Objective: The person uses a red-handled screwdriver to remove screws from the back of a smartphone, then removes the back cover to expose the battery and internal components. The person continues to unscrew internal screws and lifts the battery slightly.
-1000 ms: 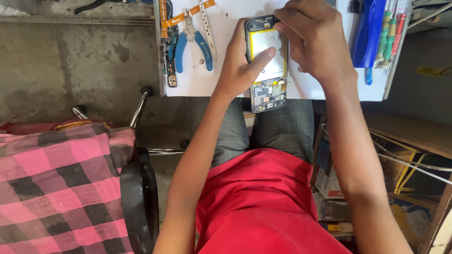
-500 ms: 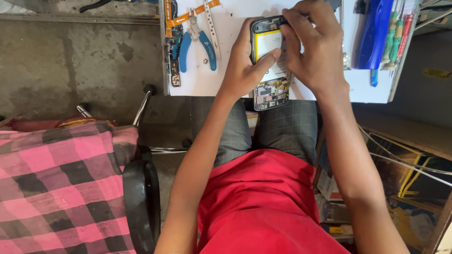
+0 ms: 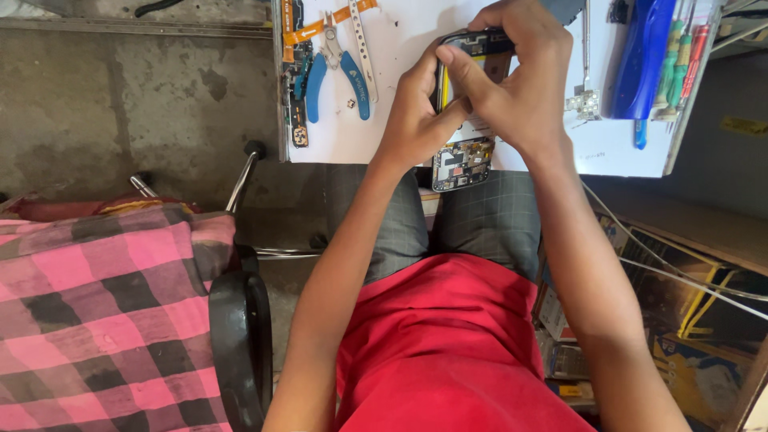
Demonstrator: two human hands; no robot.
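At bench edge: we hold an opened phone (image 3: 462,152) on the white worktop (image 3: 400,48).
Left hand (image 3: 412,120): fingers clamped on phone's side.
Right hand (image 3: 516,84): fingers curled, gripping its top.
Beside: blue pliers (image 3: 340,76).

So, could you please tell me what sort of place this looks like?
Probably a small phone repair bench. Both hands, left hand and right hand, hold an opened phone with its circuit board bare, over a white worktop with blue-handled pliers and screwdrivers.
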